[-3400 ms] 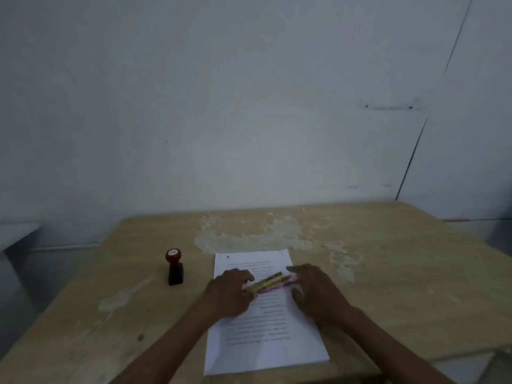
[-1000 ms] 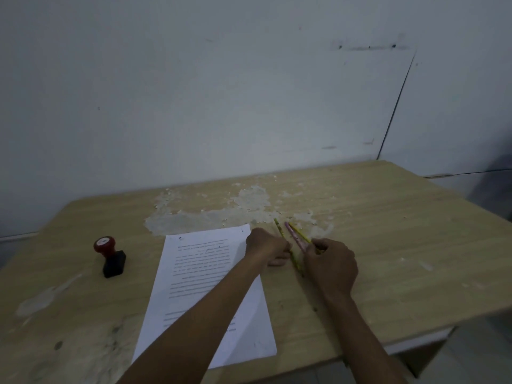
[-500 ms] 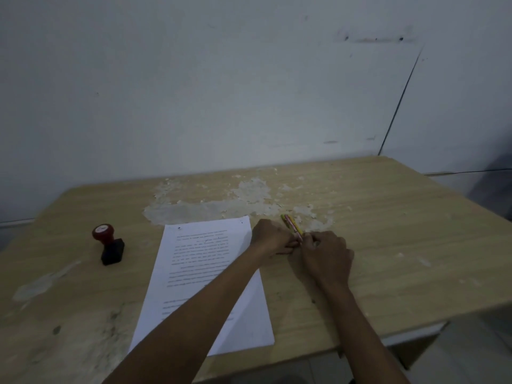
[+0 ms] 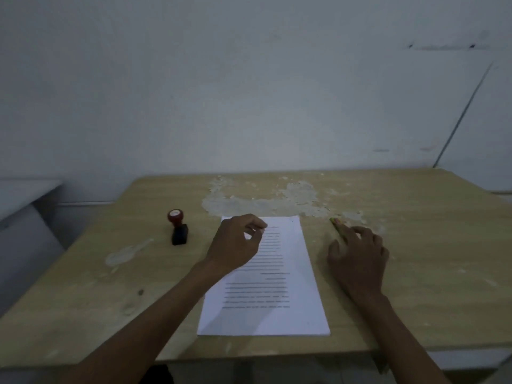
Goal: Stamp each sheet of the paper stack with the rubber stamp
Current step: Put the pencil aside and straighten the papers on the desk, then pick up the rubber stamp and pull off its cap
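Note:
A stack of white printed sheets [image 4: 279, 306] lies in the middle of the wooden table [image 4: 415, 273]. The rubber stamp [image 4: 178, 231], with a red knob and a black base, stands upright on the table left of the stack. My left hand [image 4: 235, 245] hovers over the stack's upper left corner, fingers curled loosely, holding nothing. My right hand [image 4: 357, 259] rests flat on the table right of the stack, fingers spread. Its fingertips lie on the near end of some coloured pens [image 4: 336, 224].
A patch of peeled, whitish surface [image 4: 263, 200] runs across the table behind the paper. A white wall stands right behind the table. A grey ledge [image 4: 25, 195] shows at the far left. The table's front edge runs just below the stack.
Both hands carried the coloured pens off the paper to the table on the right. My left hand has since let go and moved back over the stack; the view has shifted left.

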